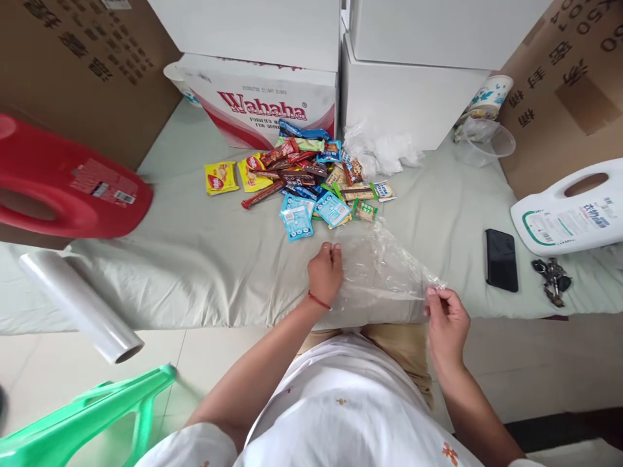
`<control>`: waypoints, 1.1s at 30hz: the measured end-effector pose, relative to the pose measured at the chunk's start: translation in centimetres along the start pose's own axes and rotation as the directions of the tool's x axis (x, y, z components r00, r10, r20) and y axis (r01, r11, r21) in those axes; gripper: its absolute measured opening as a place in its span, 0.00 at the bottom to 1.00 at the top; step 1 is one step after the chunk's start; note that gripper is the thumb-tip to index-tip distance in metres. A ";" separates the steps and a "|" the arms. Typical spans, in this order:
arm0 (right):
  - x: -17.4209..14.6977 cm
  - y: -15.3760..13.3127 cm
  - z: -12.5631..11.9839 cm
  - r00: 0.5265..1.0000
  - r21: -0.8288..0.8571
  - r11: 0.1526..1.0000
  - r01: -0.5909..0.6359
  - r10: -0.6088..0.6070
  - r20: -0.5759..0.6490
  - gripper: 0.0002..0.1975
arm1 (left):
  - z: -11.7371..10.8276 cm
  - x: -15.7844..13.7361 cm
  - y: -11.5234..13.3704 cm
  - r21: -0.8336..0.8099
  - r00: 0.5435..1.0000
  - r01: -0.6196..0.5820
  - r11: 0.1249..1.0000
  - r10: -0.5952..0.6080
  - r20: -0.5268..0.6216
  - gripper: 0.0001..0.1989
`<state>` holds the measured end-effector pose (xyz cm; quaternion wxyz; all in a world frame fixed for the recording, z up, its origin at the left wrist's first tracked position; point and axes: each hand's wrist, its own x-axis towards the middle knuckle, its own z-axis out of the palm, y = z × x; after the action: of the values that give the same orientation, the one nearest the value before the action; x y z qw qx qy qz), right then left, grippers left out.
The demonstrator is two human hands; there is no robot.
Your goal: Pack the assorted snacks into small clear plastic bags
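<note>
Between my two hands stretches a clear plastic bag [377, 269], thin and crinkled. My left hand [325, 272], with a red string at the wrist, is closed on its left side. At its right corner my right hand [446, 318] pinches the film between thumb and fingers. Just beyond the bag lies a heap of wrapped snacks [306, 172], in red, blue, brown and green packets. Two yellow packets [221, 178] sit at the heap's left side, and light blue sachets [296, 220] lie at its front. Crumpled clear plastic [382, 152] rests at the right of the heap.
A roll of plastic film [80, 305] lies front left, near a red jug [68, 181] and a green stool [97, 415]. On the right are a black phone [501, 259], keys [552, 280] and a white jug [574, 207]. A Wahaha carton [263, 97] and white boxes stand behind.
</note>
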<state>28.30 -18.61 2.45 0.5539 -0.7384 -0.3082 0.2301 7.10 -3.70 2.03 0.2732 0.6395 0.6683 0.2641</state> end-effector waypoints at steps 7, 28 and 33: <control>3.9 -1.2 -3.4 0.993 -0.274 0.955 0.114 -0.116 0.007 0.25 | -1.3 -1.6 -2.0 -0.152 0.985 -0.012 0.988 -0.015 -0.175 0.10; 9.4 -2.0 6.0 0.918 -0.217 0.975 0.053 0.038 0.395 0.18 | -6.0 -3.7 -5.4 0.087 0.888 -0.090 0.992 0.120 -0.444 0.16; 8.3 -2.9 6.5 0.905 -0.235 0.968 0.089 0.020 0.424 0.18 | -5.9 -1.9 -2.3 0.134 0.802 -0.593 0.794 0.597 0.009 0.11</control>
<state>29.11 -7.76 3.47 0.3806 -0.7290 -0.4604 0.3344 1.40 -5.75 4.69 0.1229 0.8288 0.4538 0.3034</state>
